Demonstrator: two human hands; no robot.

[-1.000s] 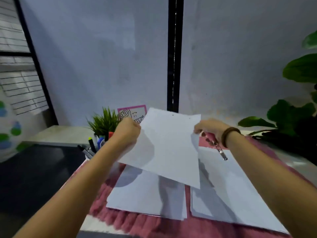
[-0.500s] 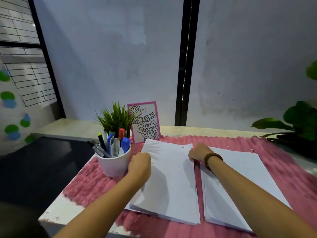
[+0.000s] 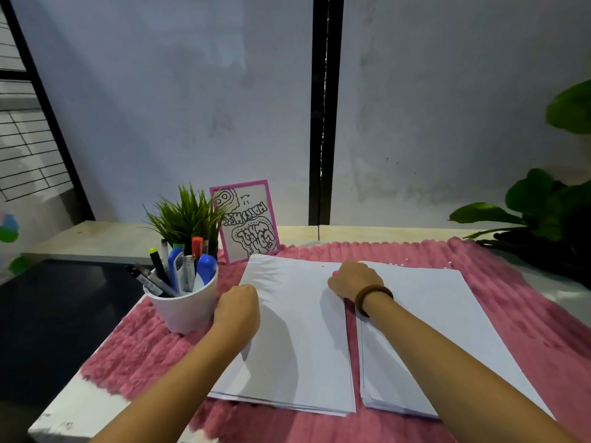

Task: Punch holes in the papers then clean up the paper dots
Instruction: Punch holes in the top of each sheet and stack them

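Where the left paper stack [image 3: 287, 406] lies on the pink fuzzy mat [image 3: 527, 314] beside a second stack [image 3: 431, 330], the left hand [image 3: 238, 306] pinches the top sheet [image 3: 297, 321] by its left edge; the right hand [image 3: 353, 281] curls at its far corner, grip hidden. Behind, bubble lettering on a pink-bordered card [image 3: 246, 222] is unreadable.

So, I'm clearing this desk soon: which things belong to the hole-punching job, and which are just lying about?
Job: left paper stack, right paper stack.
Lying about: pen cup, small plant, drawn card, leafy plant, pink mat.
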